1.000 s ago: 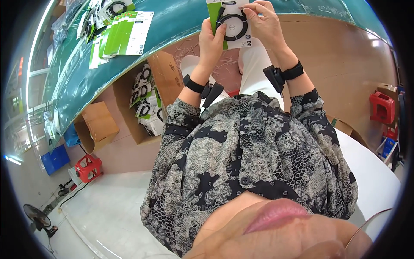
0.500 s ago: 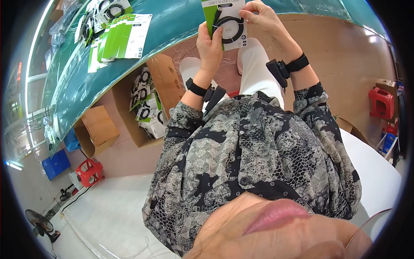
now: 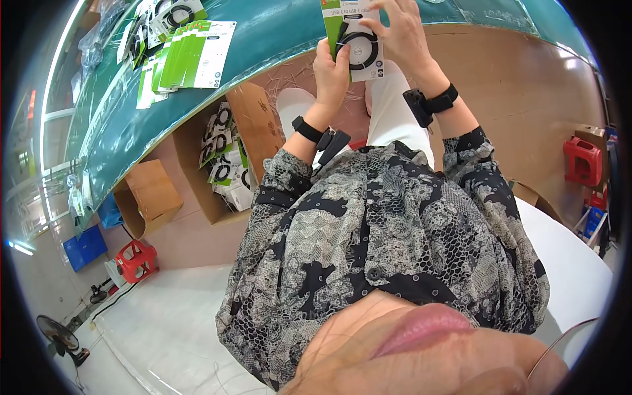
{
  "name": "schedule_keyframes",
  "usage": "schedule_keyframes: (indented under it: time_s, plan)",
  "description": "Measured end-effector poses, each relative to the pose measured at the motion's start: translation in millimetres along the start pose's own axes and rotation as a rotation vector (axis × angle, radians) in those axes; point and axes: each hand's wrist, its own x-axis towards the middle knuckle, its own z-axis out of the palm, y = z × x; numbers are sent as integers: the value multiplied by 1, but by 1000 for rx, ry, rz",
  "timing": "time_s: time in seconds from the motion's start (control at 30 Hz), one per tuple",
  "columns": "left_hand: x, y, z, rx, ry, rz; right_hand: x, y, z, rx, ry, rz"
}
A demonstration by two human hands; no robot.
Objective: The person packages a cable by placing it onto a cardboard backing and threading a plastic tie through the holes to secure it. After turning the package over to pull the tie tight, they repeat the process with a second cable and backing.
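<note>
A: Where do we see the cable card (image 3: 359,52)?

B: At the top centre of the frame. Our left hand (image 3: 331,76) pinches its left edge, thumb across the front, by the coiled black cable (image 3: 362,66).

A: And our right hand (image 3: 405,34)?

B: At the card's upper right, thumb and fingers parted; we cannot tell whether it touches.

A: On the surface (image 3: 270,33)?

B: At upper left we have fanned green-and-white cards (image 3: 197,56). Left of centre, an open carton (image 3: 191,158) holds packaged cables (image 3: 224,155).
</note>
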Motion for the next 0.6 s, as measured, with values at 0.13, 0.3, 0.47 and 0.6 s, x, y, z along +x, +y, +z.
schedule_keyframes:
  time_s: [0.13, 0.3, 0.47, 0.6]
  plan:
    - [-6, 19, -2, 56, -49, -56, 2, -8, 10, 84, -238, 93]
    - [-10, 20, -2, 108, -32, 18, -6, -8, 25, 368, -380, 339]
    - [-10, 15, -3, 161, -57, 45, -6, -17, 27, 460, -374, 495]
    - [-9, 20, -1, 38, -55, 3, -12, -19, 33, 607, -354, 471]
